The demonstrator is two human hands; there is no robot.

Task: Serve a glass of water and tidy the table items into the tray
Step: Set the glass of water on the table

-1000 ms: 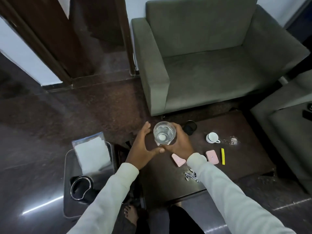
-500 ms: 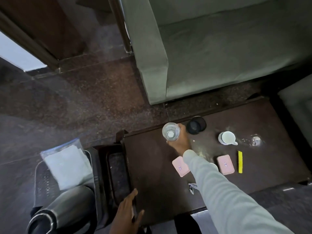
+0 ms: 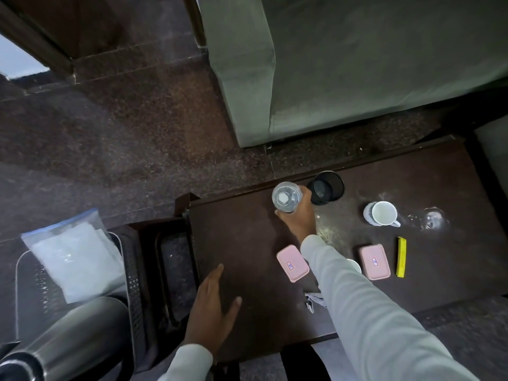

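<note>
A clear glass of water stands at the far edge of the dark wooden table, and my right hand is wrapped around it. My left hand rests flat and open on the table's near left part. On the table lie two pink boxes, a yellow stick, a white cup, a black mesh cup and a small bundle partly hidden by my sleeve. A dark tray sits left of the table.
A grey perforated basket at the lower left holds a bag of white tissues and a steel flask. A grey sofa stands behind the table. White crumbs and a spill mark lie at the table's right.
My left hand let go of the glass and dropped to the table's near left. My right hand carried the glass down to the table's far edge. The view tilted downward.
</note>
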